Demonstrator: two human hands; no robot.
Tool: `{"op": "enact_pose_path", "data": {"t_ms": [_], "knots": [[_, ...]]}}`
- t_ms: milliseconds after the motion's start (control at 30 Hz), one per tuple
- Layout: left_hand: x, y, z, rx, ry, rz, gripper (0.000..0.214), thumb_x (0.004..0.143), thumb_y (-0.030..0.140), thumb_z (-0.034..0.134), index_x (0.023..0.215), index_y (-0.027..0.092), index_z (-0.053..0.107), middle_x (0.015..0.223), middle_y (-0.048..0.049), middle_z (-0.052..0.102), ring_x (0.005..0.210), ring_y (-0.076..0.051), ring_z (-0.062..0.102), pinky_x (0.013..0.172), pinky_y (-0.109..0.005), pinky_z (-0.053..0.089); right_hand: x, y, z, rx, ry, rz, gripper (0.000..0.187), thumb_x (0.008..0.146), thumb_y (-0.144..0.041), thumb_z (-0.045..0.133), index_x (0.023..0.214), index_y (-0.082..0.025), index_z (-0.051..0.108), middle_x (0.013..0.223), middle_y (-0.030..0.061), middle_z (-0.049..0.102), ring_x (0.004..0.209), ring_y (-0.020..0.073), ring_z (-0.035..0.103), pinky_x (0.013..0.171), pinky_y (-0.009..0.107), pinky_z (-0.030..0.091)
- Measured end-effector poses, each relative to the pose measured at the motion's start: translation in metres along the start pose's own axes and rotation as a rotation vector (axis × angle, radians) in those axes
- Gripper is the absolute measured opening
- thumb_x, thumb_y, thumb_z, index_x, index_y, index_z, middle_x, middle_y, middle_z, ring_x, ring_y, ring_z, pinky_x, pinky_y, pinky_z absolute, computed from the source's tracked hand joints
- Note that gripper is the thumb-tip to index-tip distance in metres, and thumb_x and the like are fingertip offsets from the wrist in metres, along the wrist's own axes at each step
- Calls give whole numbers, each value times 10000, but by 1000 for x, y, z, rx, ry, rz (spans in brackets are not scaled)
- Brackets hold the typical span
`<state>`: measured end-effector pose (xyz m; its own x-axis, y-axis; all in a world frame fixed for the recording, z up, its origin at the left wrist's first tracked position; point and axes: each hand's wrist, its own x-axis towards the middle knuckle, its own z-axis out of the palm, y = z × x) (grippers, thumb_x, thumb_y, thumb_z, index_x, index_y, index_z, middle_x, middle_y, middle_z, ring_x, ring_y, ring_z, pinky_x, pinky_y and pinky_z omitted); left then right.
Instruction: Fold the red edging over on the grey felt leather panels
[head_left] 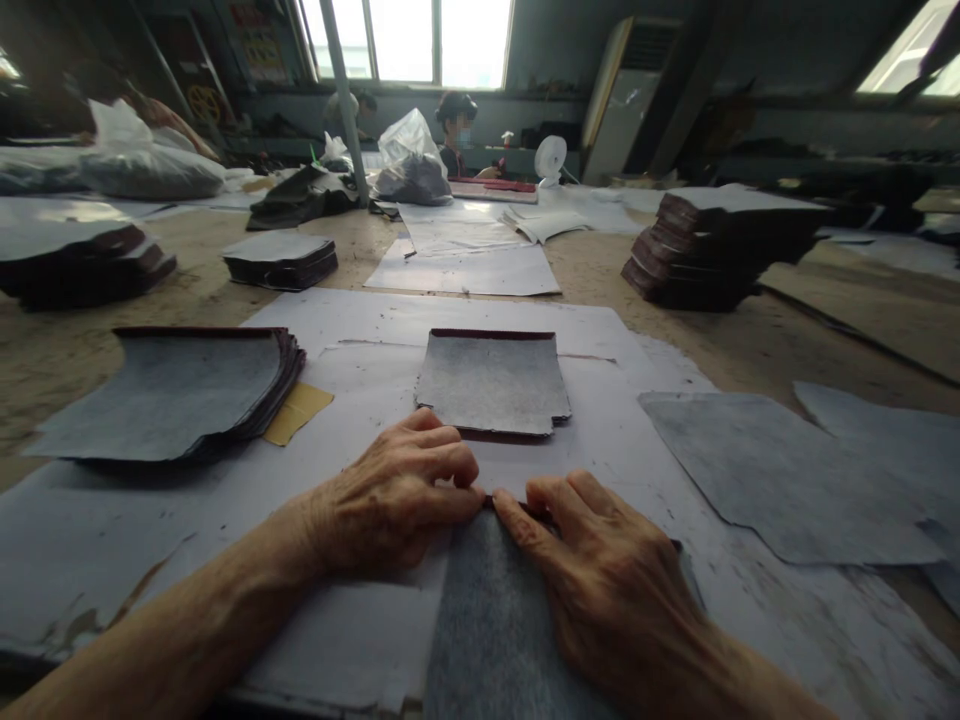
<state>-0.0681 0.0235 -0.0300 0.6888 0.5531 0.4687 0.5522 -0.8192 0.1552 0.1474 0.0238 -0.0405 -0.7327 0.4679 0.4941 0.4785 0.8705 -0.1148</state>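
Note:
A grey-backed sheet of material lies in front of me, with a narrow dark strip along its far edge. My left hand is closed, thumb and fingers pinching the edge's left end. My right hand is curled over the same edge, index finger and thumb pressed on it close to the left fingertips. Much of the sheet's right side is hidden under the right hand. Just beyond both hands sits a small stack of grey-backed pieces with a dark folded far edge and notched near corners.
White paper covers the tabletop. To the left is a curled stack of pieces over a yellow scrap; loose grey sheets lie right. Farther back stand dark piles, plastic bags, a white fan and people.

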Motion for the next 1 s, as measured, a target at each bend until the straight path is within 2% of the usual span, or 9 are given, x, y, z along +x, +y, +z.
{"op": "enact_pose_path", "data": {"t_ms": [67,133,200,233,333,433,700,1000], "knots": [[-1,-3,-5,-123,46,-102,285,769,52,437,891,204,646,800,-21,601,712,-130,523,700,-323,399,0,0,-1,-3,-4,2,396,763,-31,391,1086,-123,601,848,93,567,763,205,457,596,328,436],[-4,0,-11,-223,144,-249,302,806,55,424,937,212,645,828,-22,608,733,-117,546,672,-281,420,0,0,-2,-5,3,2,418,743,-20,393,1094,-121,597,858,95,562,774,207,459,608,329,438],[-7,13,-13,-241,203,-364,294,828,67,421,950,210,647,838,-26,613,746,-116,558,660,-266,430,0,1,-2,7,-1,8,425,738,-20,394,1097,-126,596,866,95,558,783,209,459,625,338,441],[-10,23,-12,-223,191,-392,287,824,72,430,952,211,646,839,-27,615,748,-123,558,664,-275,432,0,2,-1,18,-10,14,425,742,-26,395,1103,-132,593,867,94,554,786,210,458,634,345,443],[-15,54,-2,-108,115,-427,304,791,82,450,1009,204,622,886,-46,617,773,-165,542,690,-333,430,0,6,0,63,-72,32,441,763,-52,402,1158,-160,564,888,96,527,805,209,452,666,365,447],[-18,73,8,-5,111,-438,355,772,80,439,1078,189,584,962,-70,605,829,-202,524,723,-378,425,1,10,1,109,-136,42,481,778,-60,387,1221,-193,518,915,99,486,820,202,450,677,368,452],[-19,72,8,28,59,-425,328,728,84,449,1027,130,577,910,-90,590,799,-209,512,710,-388,424,4,12,2,133,-182,37,522,778,-57,371,1241,-263,496,899,83,455,814,193,452,673,358,453],[-19,74,9,67,55,-432,349,700,68,443,1003,163,588,917,-84,573,806,-212,497,705,-391,406,8,7,1,80,-224,51,576,747,-42,379,1255,-295,478,859,65,447,742,170,457,644,337,443]]}}
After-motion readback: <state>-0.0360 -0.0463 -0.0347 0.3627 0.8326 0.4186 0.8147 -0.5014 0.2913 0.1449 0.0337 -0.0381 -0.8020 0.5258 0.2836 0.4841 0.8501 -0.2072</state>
